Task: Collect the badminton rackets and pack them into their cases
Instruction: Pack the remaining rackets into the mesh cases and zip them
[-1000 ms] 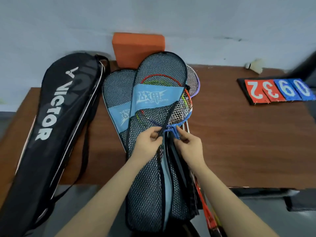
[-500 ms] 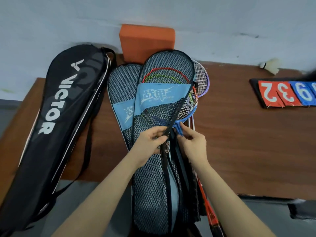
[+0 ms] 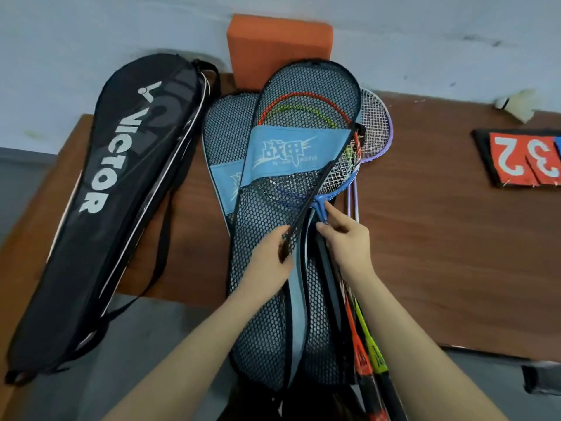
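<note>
Same as 0.5 s ago: L hand (image 3: pixel 270 253) still pinching mesh case (image 3: pixel 267 299) edge, R hand (image 3: pixel 349 244) still pinching blue racket (image 3: pixel 321 205) throat; rackets half in, on counter (image 3: pixel 440 238).

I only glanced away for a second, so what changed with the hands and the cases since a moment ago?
Very little. The left hand keeps pinching the mesh case edge; the right hand stays at the blue racket throat. The black Victor bag, the second mesh case and the shuttlecock lie as before.
</note>
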Motion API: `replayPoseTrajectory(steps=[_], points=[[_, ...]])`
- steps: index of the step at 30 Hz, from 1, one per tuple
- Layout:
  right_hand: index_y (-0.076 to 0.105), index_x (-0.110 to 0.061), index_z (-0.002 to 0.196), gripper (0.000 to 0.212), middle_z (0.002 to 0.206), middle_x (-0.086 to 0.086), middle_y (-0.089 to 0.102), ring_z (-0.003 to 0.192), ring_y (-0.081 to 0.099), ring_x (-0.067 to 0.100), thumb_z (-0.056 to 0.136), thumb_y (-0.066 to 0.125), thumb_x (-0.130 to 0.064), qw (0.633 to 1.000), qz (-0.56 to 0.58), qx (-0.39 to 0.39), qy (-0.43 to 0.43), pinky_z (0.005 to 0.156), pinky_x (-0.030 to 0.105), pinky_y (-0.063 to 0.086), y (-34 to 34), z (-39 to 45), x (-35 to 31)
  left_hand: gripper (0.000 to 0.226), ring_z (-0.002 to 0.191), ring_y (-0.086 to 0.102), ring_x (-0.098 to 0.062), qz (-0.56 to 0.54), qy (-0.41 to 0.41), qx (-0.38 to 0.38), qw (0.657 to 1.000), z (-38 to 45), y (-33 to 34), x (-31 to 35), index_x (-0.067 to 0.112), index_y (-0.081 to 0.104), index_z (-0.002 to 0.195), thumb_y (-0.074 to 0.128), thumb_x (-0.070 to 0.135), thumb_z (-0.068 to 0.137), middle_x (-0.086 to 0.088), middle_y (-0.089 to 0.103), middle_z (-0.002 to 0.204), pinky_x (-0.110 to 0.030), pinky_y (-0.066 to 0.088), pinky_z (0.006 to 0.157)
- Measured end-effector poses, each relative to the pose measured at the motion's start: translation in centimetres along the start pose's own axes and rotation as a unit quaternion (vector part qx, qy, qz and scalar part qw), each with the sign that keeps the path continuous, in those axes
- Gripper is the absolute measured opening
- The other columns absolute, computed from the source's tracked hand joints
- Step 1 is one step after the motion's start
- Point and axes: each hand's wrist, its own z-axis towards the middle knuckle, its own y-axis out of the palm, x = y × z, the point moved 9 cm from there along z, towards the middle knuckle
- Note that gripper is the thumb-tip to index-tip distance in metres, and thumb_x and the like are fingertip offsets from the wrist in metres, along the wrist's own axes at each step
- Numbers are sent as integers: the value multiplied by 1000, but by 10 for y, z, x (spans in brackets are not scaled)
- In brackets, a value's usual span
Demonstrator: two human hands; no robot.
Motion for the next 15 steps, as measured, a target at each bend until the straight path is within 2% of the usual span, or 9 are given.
replayPoseTrajectory(steps=[2,3,6,9,10,12,15], points=[[59,-24,124,45,60,-16,47,54,39,3,83,66,-6,1000,20,-5,8,56,14,38,-6,-7,2,41,109,54,-10,8,11,17,1000,-10,3,-6,18,49,128,54,7,89,2,59,118,-31,44,99],[59,-23,124,44,60,-17,48,53,40,3,84,65,-6,999,28,-10,11,55,14,38,-9,-11,3,40,109,54,-9,9,16,43,999,-14,0,-8,16,50,128,54,7,89,1,59,119,-29,43,100],[62,-27,119,41,67,-18,57,55,45,2,86,61,-3,997,67,-34,8,55,14,40,-14,-26,3,38,99,53,-3,3,65,104,992,-25,-11,0,14,54,126,54,4,89,3,59,110,-8,39,91],[66,-29,114,38,64,-10,55,56,35,13,86,61,-5,995,90,-33,15,52,24,31,-13,-37,4,35,95,55,-7,38,135,66,988,-32,-2,23,9,56,124,52,1,90,0,60,103,-13,41,88],[66,-26,114,37,67,-9,58,58,38,15,85,61,-4,995,96,-24,20,53,25,33,-13,-37,3,34,96,56,-7,42,148,56,987,-34,1,28,9,57,122,52,1,90,-1,61,104,-14,42,88],[65,-19,116,36,83,-7,68,70,56,11,85,61,-2,994,105,2,22,65,23,45,-13,-36,-2,32,95,53,2,20,144,57,988,-36,-1,32,9,59,120,52,0,90,3,61,105,-5,39,86],[62,-11,121,39,97,0,71,87,65,10,84,62,0,993,109,31,27,77,24,52,-11,-30,-9,31,97,51,9,-26,107,24,994,-32,-4,31,12,59,121,52,4,92,15,56,105,4,33,83]])
